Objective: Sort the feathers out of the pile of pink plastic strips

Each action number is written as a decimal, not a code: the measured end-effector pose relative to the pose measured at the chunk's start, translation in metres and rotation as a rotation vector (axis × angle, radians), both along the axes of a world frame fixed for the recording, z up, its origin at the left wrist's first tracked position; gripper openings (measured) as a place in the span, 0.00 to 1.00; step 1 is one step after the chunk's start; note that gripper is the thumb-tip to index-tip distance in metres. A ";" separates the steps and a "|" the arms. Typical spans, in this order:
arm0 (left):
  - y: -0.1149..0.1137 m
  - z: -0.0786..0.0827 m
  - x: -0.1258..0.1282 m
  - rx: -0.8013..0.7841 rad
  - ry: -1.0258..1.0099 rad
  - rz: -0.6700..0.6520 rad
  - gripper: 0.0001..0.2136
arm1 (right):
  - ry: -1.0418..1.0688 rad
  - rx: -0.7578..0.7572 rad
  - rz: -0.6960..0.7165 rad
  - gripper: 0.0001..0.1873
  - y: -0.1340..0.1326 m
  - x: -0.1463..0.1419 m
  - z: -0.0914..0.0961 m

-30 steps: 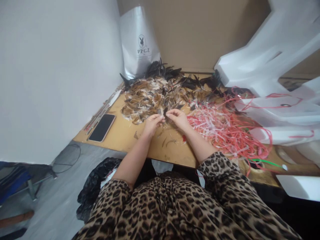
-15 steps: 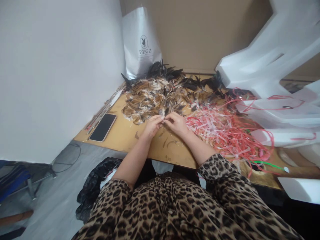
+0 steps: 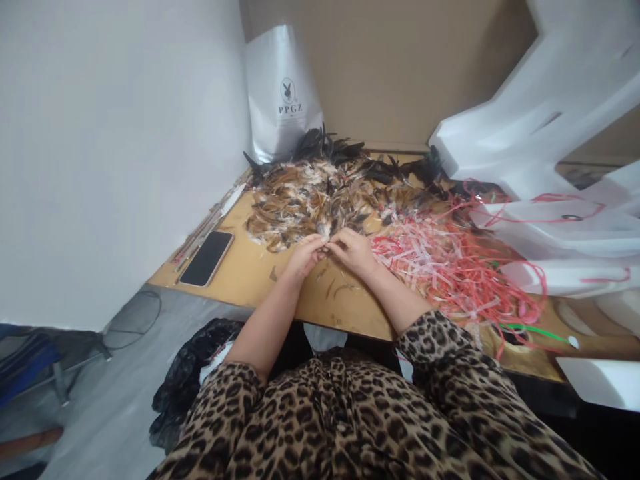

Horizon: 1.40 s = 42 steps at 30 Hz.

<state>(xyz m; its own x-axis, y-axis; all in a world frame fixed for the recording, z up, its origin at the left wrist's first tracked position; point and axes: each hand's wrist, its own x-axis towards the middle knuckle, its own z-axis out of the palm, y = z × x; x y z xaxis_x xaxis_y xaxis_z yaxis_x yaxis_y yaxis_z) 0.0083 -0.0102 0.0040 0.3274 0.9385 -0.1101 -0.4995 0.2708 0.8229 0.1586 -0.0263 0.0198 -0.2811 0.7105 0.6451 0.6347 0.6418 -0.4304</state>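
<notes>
My left hand and my right hand meet above the near part of the table, fingertips pinched together. Between them sticks up a small feather with a pale, fluffy base; its lower end is hidden by my fingers. Just beyond my hands spreads a pile of brown and cream feathers, with longer black feathers along its back. To the right of my right hand lies a tangled heap of red, pink and white ribbons.
A black-screened phone lies at the left of the yellowish table. A silver-white bag stands at the back against the wall. White moulded pieces crowd the right side. A black plastic bag is on the floor.
Both hands stay pinched together in nearly the same place, with only small finger movement. The whole view has shifted slightly.
</notes>
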 end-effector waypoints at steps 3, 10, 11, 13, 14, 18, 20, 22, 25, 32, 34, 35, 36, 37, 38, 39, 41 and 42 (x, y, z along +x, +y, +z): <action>0.001 0.000 0.000 0.021 -0.017 0.031 0.08 | 0.020 -0.029 0.000 0.11 0.000 0.001 0.001; 0.006 0.003 -0.006 -0.012 -0.111 0.207 0.08 | 0.209 -0.161 -0.124 0.10 0.014 0.007 -0.010; 0.007 0.004 -0.007 -0.017 -0.123 0.224 0.08 | 0.243 -0.183 -0.151 0.09 0.017 0.009 -0.013; 0.008 0.004 -0.009 -0.019 -0.136 0.247 0.08 | 0.287 -0.216 -0.192 0.09 0.021 0.012 -0.016; 0.008 0.004 -0.010 -0.019 -0.133 0.256 0.08 | 0.298 -0.225 -0.205 0.09 0.022 0.014 -0.017; 0.008 0.004 -0.015 -0.022 -0.088 0.275 0.09 | 0.284 -0.220 -0.196 0.09 0.021 0.013 -0.016; 0.007 0.003 -0.018 -0.021 -0.082 0.275 0.09 | 0.262 -0.215 -0.178 0.09 0.021 0.009 -0.013; 0.006 0.002 -0.020 -0.022 -0.097 0.268 0.09 | 0.242 -0.216 -0.172 0.09 0.021 0.005 -0.008; 0.005 0.000 -0.020 -0.026 -0.127 0.236 0.09 | 0.190 -0.248 -0.205 0.09 0.025 -0.003 0.001; 0.003 -0.001 -0.018 -0.025 -0.156 0.156 0.09 | -0.093 -0.403 -0.392 0.14 0.041 -0.021 0.021; 0.002 -0.001 -0.018 -0.034 -0.163 0.139 0.09 | -0.165 -0.434 -0.448 0.17 0.047 -0.025 0.023; 0.002 -0.001 -0.019 -0.038 -0.162 0.130 0.09 | -0.196 -0.447 -0.461 0.17 0.050 -0.027 0.023; 0.002 -0.001 -0.019 -0.041 -0.160 0.122 0.09 | -0.220 -0.460 -0.469 0.17 0.053 -0.028 0.023; 0.002 -0.001 -0.019 -0.044 -0.159 0.116 0.09 | -0.235 -0.469 -0.473 0.15 0.056 -0.028 0.023; 0.002 -0.001 -0.020 -0.045 -0.160 0.110 0.09 | -0.238 -0.478 -0.473 0.13 0.058 -0.027 0.022; 0.002 -0.001 -0.020 -0.043 -0.163 0.105 0.09 | -0.225 -0.486 -0.466 0.11 0.060 -0.025 0.021; 0.002 -0.001 -0.020 -0.040 -0.168 0.099 0.09 | -0.146 -0.505 -0.416 0.08 0.061 -0.019 0.018; 0.002 -0.002 -0.020 -0.039 -0.169 0.097 0.09 | -0.078 -0.522 -0.373 0.07 0.060 -0.015 0.017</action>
